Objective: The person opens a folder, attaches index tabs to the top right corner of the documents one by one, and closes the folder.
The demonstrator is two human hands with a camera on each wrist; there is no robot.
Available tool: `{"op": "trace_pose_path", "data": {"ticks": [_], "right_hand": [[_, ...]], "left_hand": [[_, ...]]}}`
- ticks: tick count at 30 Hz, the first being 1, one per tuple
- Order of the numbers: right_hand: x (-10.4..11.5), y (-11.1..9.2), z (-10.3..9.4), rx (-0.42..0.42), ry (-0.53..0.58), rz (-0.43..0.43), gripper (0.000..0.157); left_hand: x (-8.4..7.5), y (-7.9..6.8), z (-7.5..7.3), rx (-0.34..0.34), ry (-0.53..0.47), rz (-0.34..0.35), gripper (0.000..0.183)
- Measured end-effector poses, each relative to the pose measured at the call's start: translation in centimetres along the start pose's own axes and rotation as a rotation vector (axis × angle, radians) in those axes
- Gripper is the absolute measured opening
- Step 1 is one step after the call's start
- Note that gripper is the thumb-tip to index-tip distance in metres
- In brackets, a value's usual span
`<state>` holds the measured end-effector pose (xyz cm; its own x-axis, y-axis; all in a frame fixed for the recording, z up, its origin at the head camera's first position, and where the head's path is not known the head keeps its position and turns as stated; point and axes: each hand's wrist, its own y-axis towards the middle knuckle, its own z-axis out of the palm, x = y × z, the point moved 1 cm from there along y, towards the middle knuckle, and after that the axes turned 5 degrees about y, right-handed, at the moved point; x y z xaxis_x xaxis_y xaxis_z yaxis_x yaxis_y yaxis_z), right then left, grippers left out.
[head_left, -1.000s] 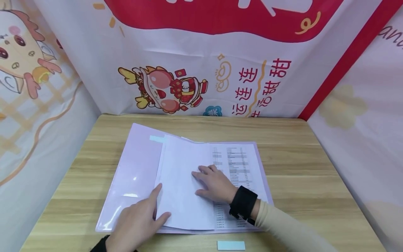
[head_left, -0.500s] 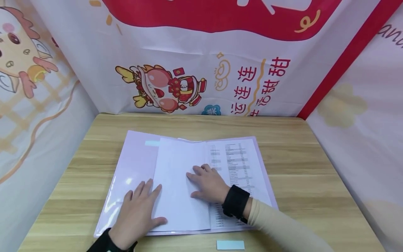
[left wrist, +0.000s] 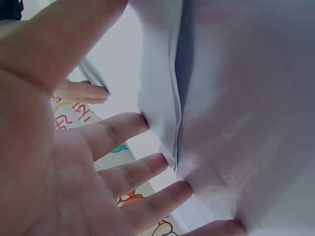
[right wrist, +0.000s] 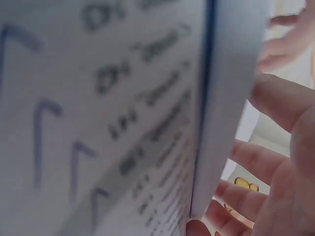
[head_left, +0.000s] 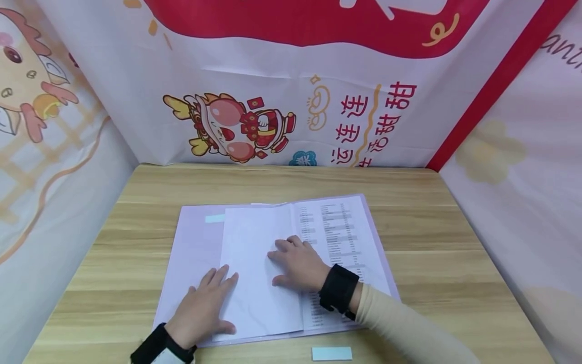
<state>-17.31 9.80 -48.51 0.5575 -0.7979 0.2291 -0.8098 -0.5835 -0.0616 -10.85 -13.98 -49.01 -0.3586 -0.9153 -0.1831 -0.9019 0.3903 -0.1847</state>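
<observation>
A light purple folder (head_left: 193, 247) lies open on the wooden table. Over its middle is a blank white sheet (head_left: 254, 293), and a printed list page (head_left: 338, 227) shows on the right. My left hand (head_left: 200, 311) rests with spread fingers across the sheet's left edge and the folder's cover. Flat near the fold, my right hand (head_left: 300, 265) touches the blank sheet. In the left wrist view, fingertips of my left hand (left wrist: 103, 162) meet the paper edges and the glossy cover. The right wrist view has my right hand (right wrist: 270, 187) against the paper, beside blurred print with pen ticks.
A pale blue strip (head_left: 332, 353) lies on the table (head_left: 432, 273) in front of the folder. A similar pale blue label (head_left: 215, 218) is on the folder's left cover. Printed cloth walls (head_left: 254, 55) stand behind and at both sides.
The folder's left cover has come down flatter, its far corner dropping toward me. My left hand has shifted and spread its fingers over cover and sheet. My right hand slid slightly left.
</observation>
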Motion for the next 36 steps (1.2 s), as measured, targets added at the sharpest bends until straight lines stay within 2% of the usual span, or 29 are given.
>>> {"op": "trace_pose_path", "data": {"ticks": [6, 9, 15, 18, 30, 36], "right_hand": [[-0.9, 0.2, -1.1, -0.068, 0.138, -0.01, 0.041], [-1.1, 0.2, -1.3, -0.067, 0.172, 0.02, 0.034], [-1.3, 0.3, -1.1, 0.043, 0.211, 0.114, 0.041], [-1.5, 0.4, -1.0, 0.08, 0.221, 0.133, 0.044], [-1.4, 0.3, -0.9, 0.11, 0.229, 0.151, 0.04], [-1.6, 0.4, -0.9, 0.105, 0.236, 0.142, 0.038]], "left_hand": [[0.0, -0.1, -0.2, -0.01, -0.019, 0.011, 0.11], [0.0, -0.2, -0.3, -0.017, -0.029, 0.019, 0.109], [0.1, -0.2, -0.4, -0.023, -0.029, 0.022, 0.109], [0.1, -0.1, -0.4, -0.02, -0.026, 0.015, 0.109], [-0.1, 0.2, -0.5, 0.059, -0.016, -0.019, 0.108], [0.0, 0.2, -0.9, 0.057, -0.015, -0.007, 0.106]]}}
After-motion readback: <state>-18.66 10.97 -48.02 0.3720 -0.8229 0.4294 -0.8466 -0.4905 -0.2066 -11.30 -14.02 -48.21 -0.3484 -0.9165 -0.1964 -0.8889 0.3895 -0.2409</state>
